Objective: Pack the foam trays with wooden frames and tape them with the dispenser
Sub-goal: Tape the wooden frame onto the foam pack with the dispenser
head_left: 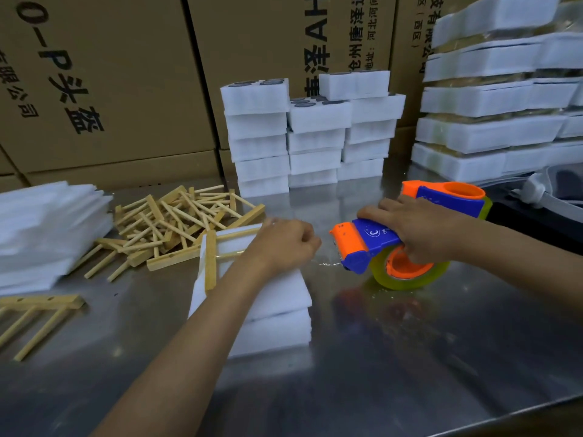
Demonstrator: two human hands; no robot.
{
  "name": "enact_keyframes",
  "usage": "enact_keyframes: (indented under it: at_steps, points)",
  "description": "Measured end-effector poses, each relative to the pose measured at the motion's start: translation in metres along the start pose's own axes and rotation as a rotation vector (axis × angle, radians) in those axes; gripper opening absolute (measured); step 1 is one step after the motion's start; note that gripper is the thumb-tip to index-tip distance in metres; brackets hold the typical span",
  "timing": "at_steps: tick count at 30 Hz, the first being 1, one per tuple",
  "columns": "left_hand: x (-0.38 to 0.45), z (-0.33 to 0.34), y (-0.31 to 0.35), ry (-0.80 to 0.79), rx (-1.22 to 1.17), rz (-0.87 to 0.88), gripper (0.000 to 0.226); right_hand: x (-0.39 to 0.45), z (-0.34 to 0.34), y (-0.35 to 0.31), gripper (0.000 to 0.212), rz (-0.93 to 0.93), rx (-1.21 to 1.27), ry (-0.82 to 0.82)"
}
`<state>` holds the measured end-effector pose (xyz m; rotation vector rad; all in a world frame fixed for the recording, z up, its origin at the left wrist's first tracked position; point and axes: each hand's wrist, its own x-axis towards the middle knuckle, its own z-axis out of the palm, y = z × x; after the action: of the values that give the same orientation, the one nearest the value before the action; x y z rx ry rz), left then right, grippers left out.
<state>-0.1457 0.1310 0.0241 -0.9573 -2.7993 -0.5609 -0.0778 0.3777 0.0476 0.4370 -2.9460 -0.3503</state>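
Note:
A stack of white foam trays lies at the middle of the steel table with a wooden frame on its top. My left hand rests curled on the stack's far right corner, pinching the end of the clear tape. The tape runs from there to the blue and orange tape dispenser, which my right hand grips from above just to the right of the stack. The yellowish tape roll touches the table.
A pile of loose wooden frames lies left of the stack, and one frame sits at the left edge. Foam sheets are far left. Stacked foam trays and taped bundles stand behind. Cardboard boxes form the back wall.

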Motion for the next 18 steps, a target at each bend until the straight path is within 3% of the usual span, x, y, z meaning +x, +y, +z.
enact_keyframes:
  at_steps: [5,8,12,18]
  points:
    - [-0.004,0.005,-0.010,-0.062,-0.321,-0.076,0.018,0.010,-0.004,-0.013,0.085,-0.020,-0.161,-0.030]
    - [-0.006,0.006,-0.010,-0.078,-0.263,-0.076,0.018,0.011,-0.002,-0.015,0.085,-0.032,-0.185,-0.030]
    - [-0.006,0.009,-0.006,-0.092,-0.036,0.062,0.024,0.000,0.002,-0.001,0.088,0.029,-0.095,-0.001]
    - [-0.006,0.009,-0.005,-0.152,-0.027,0.106,0.022,0.000,0.009,0.000,0.092,0.032,-0.064,0.014]
